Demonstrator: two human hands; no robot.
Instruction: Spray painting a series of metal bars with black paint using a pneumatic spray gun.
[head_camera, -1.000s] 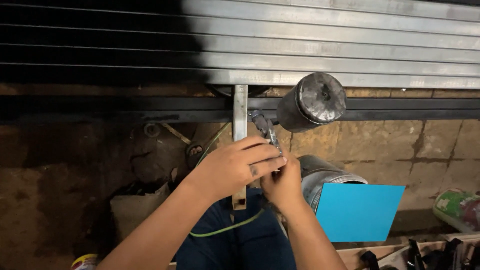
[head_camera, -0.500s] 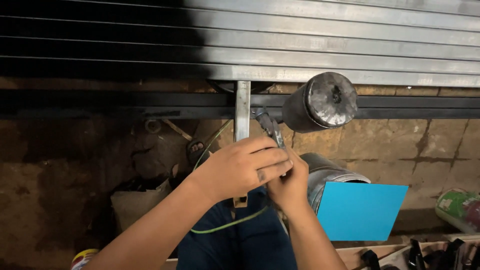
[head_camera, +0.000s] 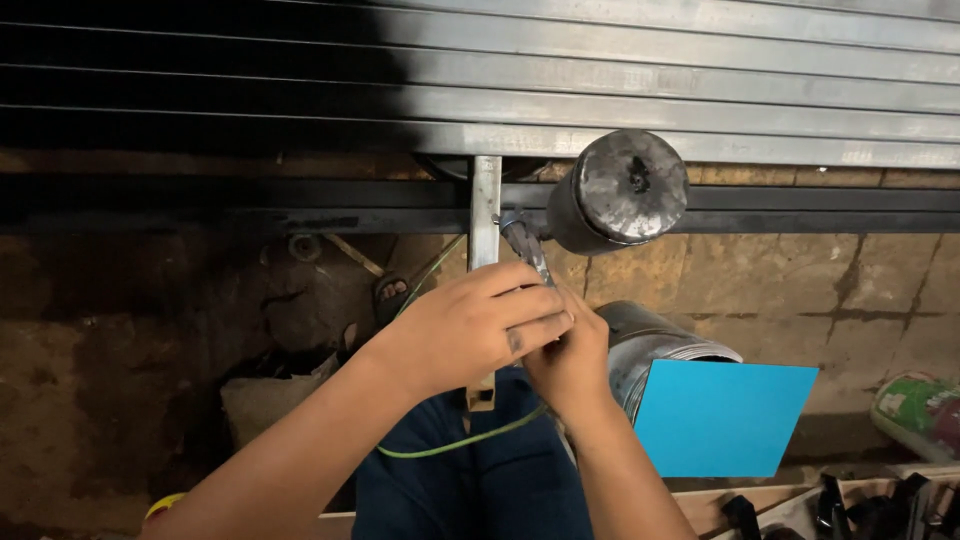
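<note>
Your left hand (head_camera: 470, 330) and right hand (head_camera: 572, 362) grip the pliers (head_camera: 527, 245) (both closed), long axis pointing far-left toward upright metal strip (head_camera: 485, 210).

Head view, apparently downward, near hands (head_camera: 520, 340)

The person's two forearms come into view from the near edge, both bare from the wrist to as far up as can be seen; no sleeve, cuff, watch or band shows on either. The left hand (head_camera: 470, 330) and the right hand (head_camera: 570, 365) are bare too, without gloves or rings that can be made out. A dark smudge marks a finger of the left hand near its tip. Between the forearms, at the near middle of the scene, the legs are covered by dark blue trousers (head_camera: 480, 470) of a heavy, denim-like cloth, with a seam running down between them.
</note>
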